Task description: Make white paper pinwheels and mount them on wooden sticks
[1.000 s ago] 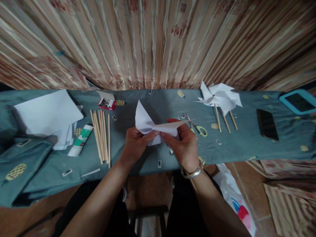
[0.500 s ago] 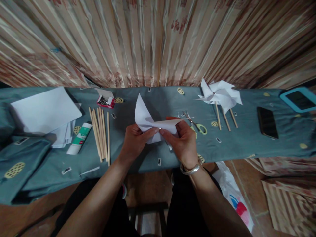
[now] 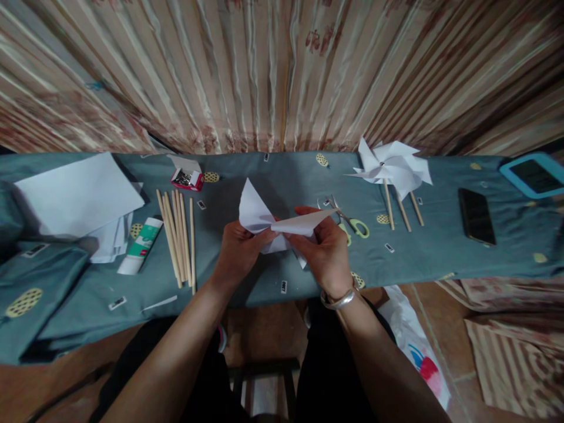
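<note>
A white paper pinwheel [image 3: 255, 208] is held between both hands above the middle of the table, its blades folded in toward the centre. My left hand [image 3: 241, 249] pinches it from the left, thumb near the centre. From the right, my right hand [image 3: 324, 252] grips a folded blade, thumb on the near side and fingers behind. A silver bracelet [image 3: 338, 300] circles the right wrist. Just beyond that hand lie scissors [image 3: 358, 228] with green handles. What the thumbs press at the centre is mostly hidden.
Wooden sticks [image 3: 178, 238], a glue tube [image 3: 141, 245], a small red box of metal pins [image 3: 187, 178] and white paper sheets [image 3: 81, 194] lie left. Finished pinwheels on sticks [image 3: 396, 167], a phone [image 3: 476, 216] and a blue-framed tablet [image 3: 533, 175] are right. A curtain [image 3: 282, 76] hangs behind the table.
The thumbs have shifted slightly over the paper's centre, and the small shiny spot there no longer shows clearly. The right-hand blade is tilted a little differently. Both hands keep their hold.
</note>
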A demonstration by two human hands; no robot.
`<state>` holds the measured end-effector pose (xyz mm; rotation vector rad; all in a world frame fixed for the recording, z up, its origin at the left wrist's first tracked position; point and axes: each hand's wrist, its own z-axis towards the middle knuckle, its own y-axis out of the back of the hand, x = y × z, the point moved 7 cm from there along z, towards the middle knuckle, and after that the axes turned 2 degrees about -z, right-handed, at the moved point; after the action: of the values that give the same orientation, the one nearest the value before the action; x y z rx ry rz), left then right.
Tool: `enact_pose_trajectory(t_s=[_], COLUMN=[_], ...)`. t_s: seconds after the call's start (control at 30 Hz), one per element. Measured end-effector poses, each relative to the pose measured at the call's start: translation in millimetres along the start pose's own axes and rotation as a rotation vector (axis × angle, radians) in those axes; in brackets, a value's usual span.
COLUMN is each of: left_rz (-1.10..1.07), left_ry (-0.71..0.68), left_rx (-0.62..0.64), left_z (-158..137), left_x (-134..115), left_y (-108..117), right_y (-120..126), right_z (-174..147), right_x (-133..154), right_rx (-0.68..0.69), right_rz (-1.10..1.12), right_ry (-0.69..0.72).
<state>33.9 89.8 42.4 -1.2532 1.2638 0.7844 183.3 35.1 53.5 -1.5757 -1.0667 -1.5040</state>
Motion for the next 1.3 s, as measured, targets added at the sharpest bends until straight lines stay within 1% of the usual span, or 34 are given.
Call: enact_pose_trajectory(t_s=[0.17, 0.3, 0.53, 0.77, 1.0, 1.17, 1.3], left_rz=[0.022, 0.041, 0.047, 0.073, 0.049, 0.075, 0.081], left_ry=[0.031, 0.062, 0.058, 0.034, 0.042, 0.076, 0.086], left_rx=[0.02, -0.008, -0.017, -0.016, -0.004, -0.034, -0.034], left_z=[-0.5, -0.6, -1.4, 0.3, 1.7, 2.2, 1.3], left_x=[1.3, 2.8, 1.0, 4.0, 9.7, 15.0, 16.2], left_y=[-2.0, -1.2, -0.4, 2.2, 0.3, 2.6, 5.3], right_y=[-2.8, -3.1, -5.4, -5.8, -5.9, -7.4, -8.0], right_z=[-0.2, 0.6, 0.7, 1.3, 3.3, 4.8, 5.0], right_x=[-0.3, -1.9, -5.2, -7.3, -13.8, -16.0, -17.0], right_rx=[0.034, 0.035, 0.064, 0.042, 0.047, 0.057, 0.07], right_rz=[0.047, 0.072, 0.068, 0.132, 0.093, 0.069, 0.043], right_ry=[-0.022, -0.049, -0.07, -0.093, -0.096, -0.089, -0.102])
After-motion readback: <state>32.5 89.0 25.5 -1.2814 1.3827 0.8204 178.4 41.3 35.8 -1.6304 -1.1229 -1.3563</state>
